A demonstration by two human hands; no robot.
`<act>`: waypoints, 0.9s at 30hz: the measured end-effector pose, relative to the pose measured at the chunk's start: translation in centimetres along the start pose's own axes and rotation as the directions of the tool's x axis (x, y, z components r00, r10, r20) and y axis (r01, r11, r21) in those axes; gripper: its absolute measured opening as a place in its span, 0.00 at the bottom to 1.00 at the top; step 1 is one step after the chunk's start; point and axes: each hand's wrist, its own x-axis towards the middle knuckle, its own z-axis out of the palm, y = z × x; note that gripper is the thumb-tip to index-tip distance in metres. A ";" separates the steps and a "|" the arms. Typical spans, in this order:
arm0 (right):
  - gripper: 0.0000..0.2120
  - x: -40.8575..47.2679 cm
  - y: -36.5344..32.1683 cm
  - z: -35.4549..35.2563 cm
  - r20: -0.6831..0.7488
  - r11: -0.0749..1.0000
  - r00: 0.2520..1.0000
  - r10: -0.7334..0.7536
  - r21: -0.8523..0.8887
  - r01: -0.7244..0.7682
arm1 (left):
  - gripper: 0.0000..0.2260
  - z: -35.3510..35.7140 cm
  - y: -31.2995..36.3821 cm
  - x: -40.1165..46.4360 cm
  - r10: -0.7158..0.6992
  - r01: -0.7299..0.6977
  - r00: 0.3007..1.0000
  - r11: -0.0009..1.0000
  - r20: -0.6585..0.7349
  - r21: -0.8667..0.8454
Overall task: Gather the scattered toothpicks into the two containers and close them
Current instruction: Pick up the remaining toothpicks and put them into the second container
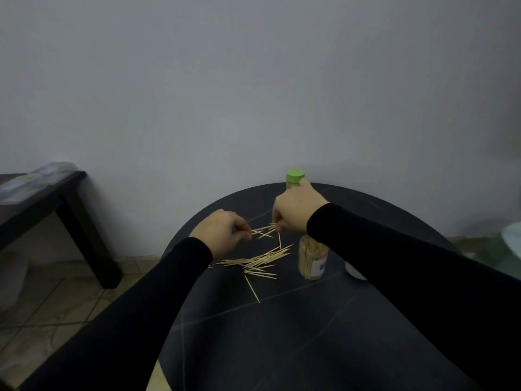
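Right now both my hands are down on the dark round table (310, 320), fingers curled over a small cluster of toothpicks (263, 231). My left hand (221, 231) pinches at one end of it, and my right hand (294, 210) pinches at the other. A bigger pile (258, 261) lies loose nearer me. Beside it stands the open jar (312, 259), full of toothpicks. Beyond my right hand stands the second jar with its green lid (295, 175) on.

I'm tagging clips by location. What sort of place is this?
Probably a room at home: a small round black table against a plain wall, a tiled floor, and a dark low table nearby.
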 end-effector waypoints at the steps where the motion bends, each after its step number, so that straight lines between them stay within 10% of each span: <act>1: 0.12 -0.4 0.7 -0.1 -0.017 0.999 1.000 0.024 0.038 -0.024 | 0.07 0.0 0.4 0.1 -0.018 0.018 1.000 1.000 -0.002 -0.019; 9: 0.10 -4.4 4.7 1.0 -0.033 0.878 0.968 0.251 0.430 -0.213 | 0.02 0.9 4.4 0.5 -0.140 0.048 0.981 0.847 -0.135 -0.529; 16: 0.05 -7.8 4.5 4.0 0.061 0.110 0.925 0.374 0.988 -0.109 | 0.03 2.0 8.7 0.0 -0.188 -0.047 0.968 0.519 -0.168 -0.853; 21: 0.05 -8.9 3.8 6.0 0.159 -0.154 0.925 0.346 0.982 -0.111 | 0.03 3.1 9.7 -0.3 -0.121 0.007 0.989 0.589 -0.080 -0.808; 27: 0.08 -8.9 3.9 7.0 0.165 -0.139 0.939 0.303 0.982 -0.127 | 0.06 3.3 9.2 -0.3 -0.047 -0.051 0.989 0.783 -0.141 -0.620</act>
